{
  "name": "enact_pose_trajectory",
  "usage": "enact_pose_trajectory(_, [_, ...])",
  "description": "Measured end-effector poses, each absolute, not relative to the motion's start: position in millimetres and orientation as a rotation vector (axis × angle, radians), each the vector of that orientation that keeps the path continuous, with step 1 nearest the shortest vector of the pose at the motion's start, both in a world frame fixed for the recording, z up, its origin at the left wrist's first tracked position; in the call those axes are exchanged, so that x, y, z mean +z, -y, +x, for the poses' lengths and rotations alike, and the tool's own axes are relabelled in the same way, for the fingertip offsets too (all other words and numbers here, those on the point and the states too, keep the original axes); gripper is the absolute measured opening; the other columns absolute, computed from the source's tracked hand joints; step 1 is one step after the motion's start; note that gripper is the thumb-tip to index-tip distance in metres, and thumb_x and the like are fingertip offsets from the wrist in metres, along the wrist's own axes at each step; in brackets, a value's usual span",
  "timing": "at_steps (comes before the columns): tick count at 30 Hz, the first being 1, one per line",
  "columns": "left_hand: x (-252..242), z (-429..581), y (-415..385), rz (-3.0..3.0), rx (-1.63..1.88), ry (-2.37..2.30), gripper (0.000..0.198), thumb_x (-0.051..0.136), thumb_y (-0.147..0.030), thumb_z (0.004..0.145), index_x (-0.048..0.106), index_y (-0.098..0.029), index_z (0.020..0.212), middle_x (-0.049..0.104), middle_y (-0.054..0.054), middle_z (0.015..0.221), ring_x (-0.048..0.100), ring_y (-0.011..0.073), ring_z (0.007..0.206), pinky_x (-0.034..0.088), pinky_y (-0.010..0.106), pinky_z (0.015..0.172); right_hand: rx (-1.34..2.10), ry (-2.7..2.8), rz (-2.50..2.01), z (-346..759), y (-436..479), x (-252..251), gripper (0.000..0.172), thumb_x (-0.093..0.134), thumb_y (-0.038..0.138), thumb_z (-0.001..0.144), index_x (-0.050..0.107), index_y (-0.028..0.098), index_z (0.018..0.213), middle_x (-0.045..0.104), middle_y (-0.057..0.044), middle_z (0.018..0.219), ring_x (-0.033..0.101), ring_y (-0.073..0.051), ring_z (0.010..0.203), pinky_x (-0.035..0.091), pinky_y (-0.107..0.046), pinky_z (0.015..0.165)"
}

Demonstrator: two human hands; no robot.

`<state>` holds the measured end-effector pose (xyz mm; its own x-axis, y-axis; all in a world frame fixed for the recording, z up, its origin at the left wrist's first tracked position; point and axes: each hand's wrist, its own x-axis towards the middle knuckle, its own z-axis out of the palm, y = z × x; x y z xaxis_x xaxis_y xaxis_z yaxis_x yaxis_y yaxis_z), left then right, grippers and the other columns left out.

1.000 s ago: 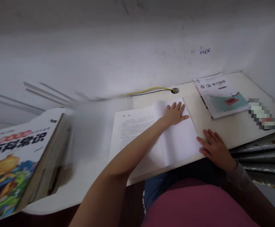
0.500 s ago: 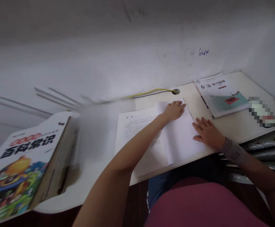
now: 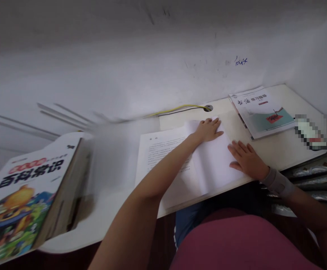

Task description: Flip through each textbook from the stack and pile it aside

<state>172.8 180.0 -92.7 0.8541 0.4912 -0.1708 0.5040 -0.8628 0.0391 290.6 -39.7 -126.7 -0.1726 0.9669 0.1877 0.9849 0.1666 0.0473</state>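
the left arm (image 3: 149,183) reaches forward and across, its left hand (image 3: 209,130) palm down with fingers spread. the right arm (image 3: 309,210) angles inward; its right hand (image 3: 247,159) is also palm down, fingers fanned, perhaps slightly curved in this dim view.

"What is the left forearm (image 3: 170,168) hiding?"
"It's crossing the open book (image 3: 201,163) and covering the ends of some printed lines (image 3: 163,150) — the print is looking too small to read."
"And the hands?"
"The left hand (image 3: 208,129) is concealing the upper right-hand page (image 3: 222,165), while the right hand (image 3: 246,159) is masking part of its outer edge."
"At the sides?"
"The picture-covered book (image 3: 28,191) is running past the left edge, the silvery stack (image 3: 321,180) is running past the right, and one object (image 3: 312,131) is showing only as mosaic blocks — I'm not identifying it."
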Motion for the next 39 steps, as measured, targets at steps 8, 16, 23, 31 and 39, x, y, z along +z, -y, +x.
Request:
enact_pose_trajectory(8, [-73.3,148.7,-131.6,3.063,-0.284,-0.814,0.075,0.025,-0.059,0.094,0.03,-0.003,0.145,0.026,0.022,0.153,0.022,0.0344,0.142,0.018,0.047,0.114,-0.143,2.27,-1.901,302.1,71.2,-124.9,0.065,0.037,0.054,0.093,0.036,0.014,0.144,0.036,-0.019,0.149,0.029,-0.031,0.139,0.028,-0.053,0.109])
enact_pose_trajectory(16, [-83.8,122.6,-53.6,2.964,-0.534,-0.778,0.09,0.028,-0.068,0.088,0.023,0.0,0.147,0.017,0.026,0.153,0.015,0.04,0.142,0.019,0.053,0.114,-0.044,2.15,-1.978,330.9,77.5,-130.5,0.058,0.036,0.047,0.095,0.043,0.008,0.138,0.042,-0.02,0.145,0.034,-0.028,0.137,0.032,-0.046,0.109])
enact_pose_trajectory(23, [-91.7,123.2,-55.5,2.955,-0.464,-0.698,0.087,0.025,-0.066,0.09,0.019,-0.001,0.148,0.012,0.023,0.154,0.01,0.0355,0.144,0.017,0.05,0.115,-0.05,2.155,-1.977,331.5,76.7,-134.7,0.057,0.039,0.046,0.094,0.043,0.01,0.138,0.041,-0.018,0.146,0.035,-0.027,0.137,0.032,-0.047,0.109])
enact_pose_trajectory(31, [-91.8,127.9,-55.5,2.921,-0.444,-0.668,0.084,0.024,-0.064,0.091,0.018,-0.003,0.149,0.012,0.02,0.156,0.009,0.0323,0.145,0.016,0.049,0.116,-0.049,2.162,-1.969,332.6,76.6,-134.9,0.06,0.04,0.047,0.094,0.039,0.01,0.141,0.04,-0.018,0.147,0.033,-0.027,0.138,0.031,-0.047,0.11])
enact_pose_trajectory(39, [-88.7,129.8,-53.7,2.921,-0.436,-0.649,0.083,0.024,-0.062,0.092,0.018,-0.002,0.149,0.012,0.021,0.155,0.009,0.032,0.145,0.016,0.047,0.117,-0.049,2.166,-1.973,331.5,76.3,-133.3,0.06,0.038,0.049,0.094,0.043,0.009,0.138,0.041,-0.019,0.146,0.035,-0.027,0.138,0.031,-0.047,0.11])
